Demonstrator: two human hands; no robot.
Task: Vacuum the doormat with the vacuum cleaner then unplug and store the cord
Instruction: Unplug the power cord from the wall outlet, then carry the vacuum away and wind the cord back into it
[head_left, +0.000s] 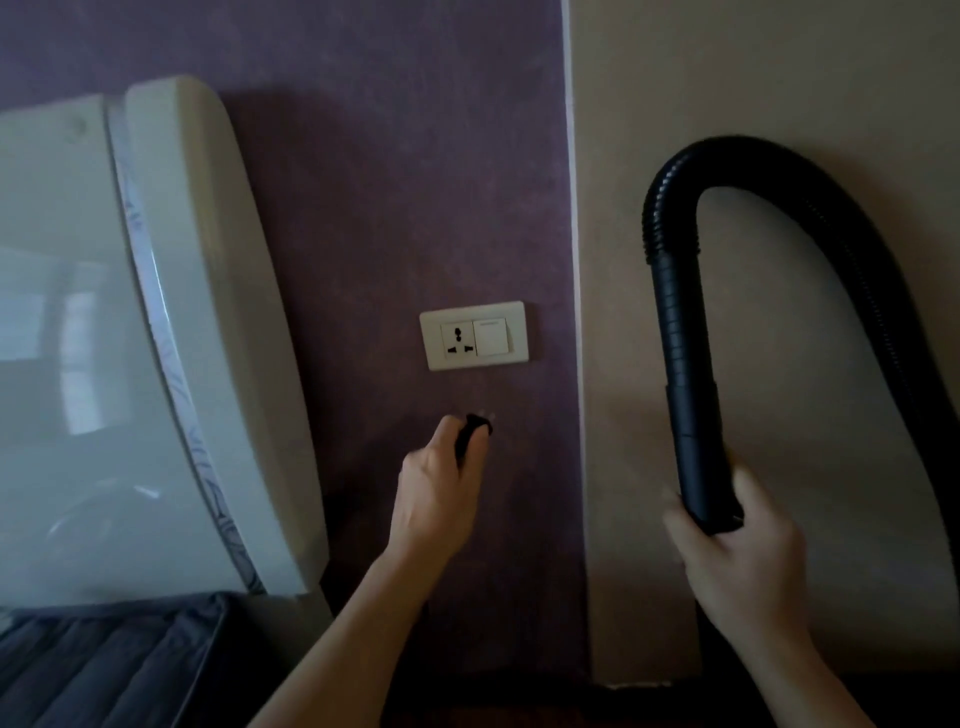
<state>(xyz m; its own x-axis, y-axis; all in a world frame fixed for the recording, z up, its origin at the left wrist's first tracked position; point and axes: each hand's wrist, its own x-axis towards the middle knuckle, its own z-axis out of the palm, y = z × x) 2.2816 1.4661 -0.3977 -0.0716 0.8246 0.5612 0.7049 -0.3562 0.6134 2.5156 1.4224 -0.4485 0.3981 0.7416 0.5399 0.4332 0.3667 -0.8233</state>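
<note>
My left hand (439, 488) is closed around a black plug (474, 431), held a short way below the white wall socket (474, 336) on the purple wall. The plug's prongs point up toward the socket and are blurred. The socket's holes are bare, with a white switch beside them. My right hand (737, 561) grips the lower end of the black vacuum hose (685, 364), which rises, arches over and drops out of view at the right edge. The vacuum body, cord and doormat are out of sight.
A glossy white headboard (171, 338) leans against the wall at left, with dark grey bedding (104, 660) below it. A beige wall section (779, 78) begins right of the white trim strip (574, 208). Dark floor shows at the bottom.
</note>
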